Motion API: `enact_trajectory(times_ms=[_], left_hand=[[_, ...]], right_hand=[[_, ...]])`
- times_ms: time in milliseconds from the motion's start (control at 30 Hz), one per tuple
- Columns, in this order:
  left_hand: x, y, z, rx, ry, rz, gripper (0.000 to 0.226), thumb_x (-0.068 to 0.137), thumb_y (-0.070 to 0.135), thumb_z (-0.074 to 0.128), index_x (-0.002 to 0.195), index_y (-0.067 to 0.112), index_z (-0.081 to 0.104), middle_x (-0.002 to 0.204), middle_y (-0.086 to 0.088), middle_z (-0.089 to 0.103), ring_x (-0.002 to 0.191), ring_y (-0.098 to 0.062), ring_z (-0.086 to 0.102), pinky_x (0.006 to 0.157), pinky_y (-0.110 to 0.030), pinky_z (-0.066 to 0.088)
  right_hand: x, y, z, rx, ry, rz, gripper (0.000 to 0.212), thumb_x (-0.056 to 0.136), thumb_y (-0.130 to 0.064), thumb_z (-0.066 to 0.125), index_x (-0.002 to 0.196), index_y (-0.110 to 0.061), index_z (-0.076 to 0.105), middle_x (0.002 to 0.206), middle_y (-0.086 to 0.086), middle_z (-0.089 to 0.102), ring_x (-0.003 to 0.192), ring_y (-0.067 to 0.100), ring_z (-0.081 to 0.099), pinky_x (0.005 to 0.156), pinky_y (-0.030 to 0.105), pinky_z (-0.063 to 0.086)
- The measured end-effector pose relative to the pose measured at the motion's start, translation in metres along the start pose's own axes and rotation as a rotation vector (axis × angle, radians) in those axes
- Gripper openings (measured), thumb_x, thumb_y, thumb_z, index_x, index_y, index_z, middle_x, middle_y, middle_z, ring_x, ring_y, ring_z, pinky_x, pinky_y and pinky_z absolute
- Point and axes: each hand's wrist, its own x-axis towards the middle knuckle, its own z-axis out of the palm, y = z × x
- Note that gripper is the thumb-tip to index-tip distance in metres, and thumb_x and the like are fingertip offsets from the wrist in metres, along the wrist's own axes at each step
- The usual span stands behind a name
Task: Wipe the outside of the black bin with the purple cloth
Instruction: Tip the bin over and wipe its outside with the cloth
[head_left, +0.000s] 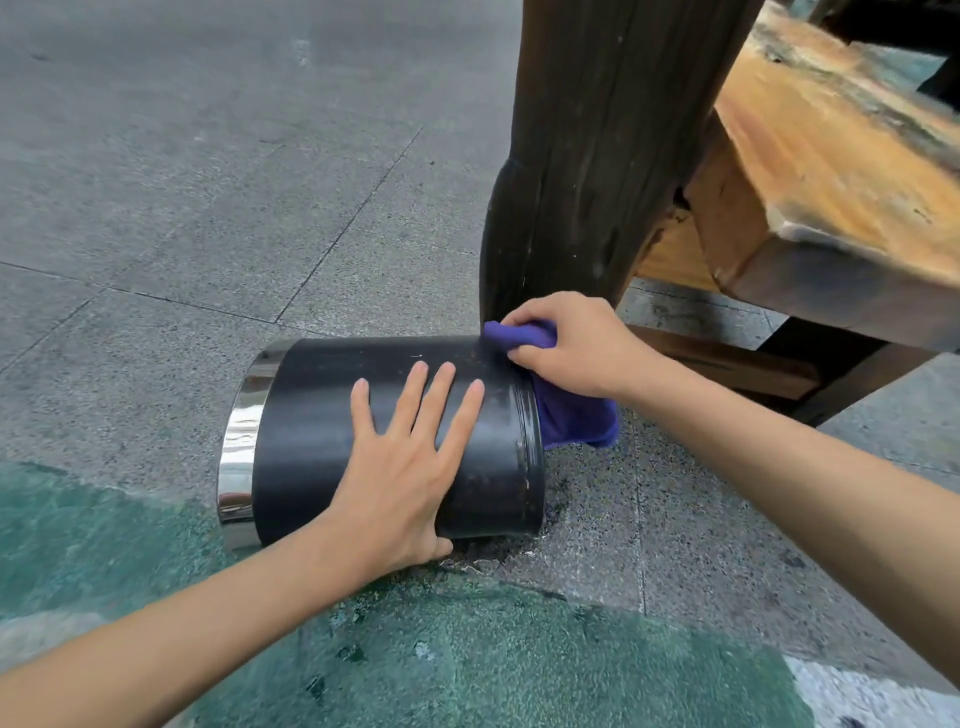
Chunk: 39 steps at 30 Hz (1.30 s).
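The black bin (311, 441) lies on its side on the stone floor, its shiny chrome rim (240, 457) pointing left and its base to the right. My left hand (405, 462) presses flat on the bin's side with fingers spread. My right hand (571, 348) grips the bunched purple cloth (576, 421) against the bin's upper right edge near the base. Part of the cloth hangs down behind the base.
A thick dark wooden post (587, 156) rises just behind the bin. A heavy wooden bench or table (831, 182) stands at the right with a low rail (727, 358) beneath. Grey paving (182, 182) stretches left and back; a green painted patch (467, 649) lies in front.
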Motion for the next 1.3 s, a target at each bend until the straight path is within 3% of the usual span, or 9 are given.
enact_trajectory(times_ms=[167,233,333,500,700,867,1000,1100,1300], left_hand=[[0.003,-0.004,-0.002,0.038,-0.008,0.003,0.157,0.043,0.079,0.071,0.159,0.005,-0.003,0.170,-0.021,0.007,0.157,-0.039,0.010,0.114,-0.073,0.014],[0.005,-0.006,-0.004,0.049,-0.011,0.006,0.156,0.044,0.081,0.069,0.159,0.003,-0.004,0.170,-0.020,0.005,0.158,-0.038,0.009,0.115,-0.071,0.014],[0.010,-0.010,-0.007,0.052,-0.005,0.012,0.157,0.043,0.082,0.067,0.159,0.002,-0.002,0.169,-0.020,0.008,0.157,-0.037,0.012,0.115,-0.071,0.016],[0.021,-0.016,-0.016,0.040,-0.012,0.011,0.158,0.040,0.085,0.066,0.158,0.003,-0.001,0.170,-0.016,0.010,0.156,-0.034,0.015,0.115,-0.068,0.021],[0.030,-0.021,-0.024,0.034,-0.040,0.004,0.163,0.038,0.089,0.066,0.158,0.006,-0.007,0.171,-0.013,0.005,0.158,-0.030,0.011,0.118,-0.067,0.021],[0.033,-0.023,-0.029,0.013,-0.051,0.010,0.165,0.037,0.088,0.069,0.157,0.007,-0.010,0.171,-0.011,0.004,0.158,-0.029,0.010,0.118,-0.066,0.022],[0.035,-0.025,-0.033,0.015,-0.059,0.004,0.166,0.036,0.089,0.067,0.158,0.007,-0.009,0.171,-0.011,0.005,0.158,-0.028,0.011,0.119,-0.065,0.022],[0.033,-0.026,-0.032,0.000,-0.034,0.011,0.162,0.037,0.087,0.066,0.160,0.010,-0.005,0.171,-0.011,0.006,0.158,-0.029,0.011,0.120,-0.065,0.020],[0.004,-0.008,-0.003,-0.029,0.197,0.073,0.135,0.050,0.067,0.077,0.161,0.017,0.019,0.168,-0.019,0.021,0.155,-0.036,0.025,0.116,-0.068,0.024]], right_hand=[[-0.011,-0.008,0.015,-0.102,-0.075,-0.061,0.043,0.085,-0.021,0.054,0.123,-0.036,0.070,0.124,-0.005,0.066,0.123,0.028,0.058,0.100,0.045,0.049],[-0.018,-0.006,0.017,-0.114,-0.058,-0.042,0.049,0.086,-0.024,0.052,0.132,-0.037,0.064,0.147,0.000,0.056,0.137,0.027,0.049,0.110,0.046,0.043],[-0.034,-0.003,0.022,-0.115,-0.049,-0.051,0.056,0.085,-0.027,0.050,0.140,-0.036,0.058,0.156,0.000,0.047,0.145,0.021,0.041,0.116,0.041,0.039],[-0.064,-0.002,0.033,-0.082,0.020,-0.069,0.062,0.080,-0.031,0.050,0.142,-0.035,0.057,0.159,-0.004,0.042,0.138,0.027,0.049,0.113,0.044,0.041],[-0.101,0.005,0.060,0.047,0.149,-0.135,0.061,0.079,-0.019,0.059,0.139,-0.031,0.059,0.161,-0.007,0.037,0.132,0.027,0.054,0.108,0.046,0.046],[-0.128,0.012,0.089,0.090,0.232,-0.186,0.063,0.077,-0.013,0.061,0.138,-0.028,0.058,0.162,-0.008,0.031,0.134,0.023,0.052,0.105,0.044,0.048],[-0.130,0.015,0.105,0.142,0.293,-0.212,0.063,0.080,-0.008,0.070,0.137,-0.029,0.055,0.164,-0.009,0.025,0.146,0.010,0.038,0.110,0.037,0.046],[-0.121,0.012,0.110,0.254,0.365,-0.182,0.055,0.081,-0.004,0.077,0.129,-0.025,0.061,0.159,-0.008,0.031,0.146,0.010,0.038,0.115,0.032,0.039],[-0.109,0.010,0.100,0.421,0.445,-0.159,0.058,0.065,0.021,0.063,0.109,-0.015,0.070,0.138,0.003,0.052,0.135,0.012,0.048,0.116,0.031,0.036]])
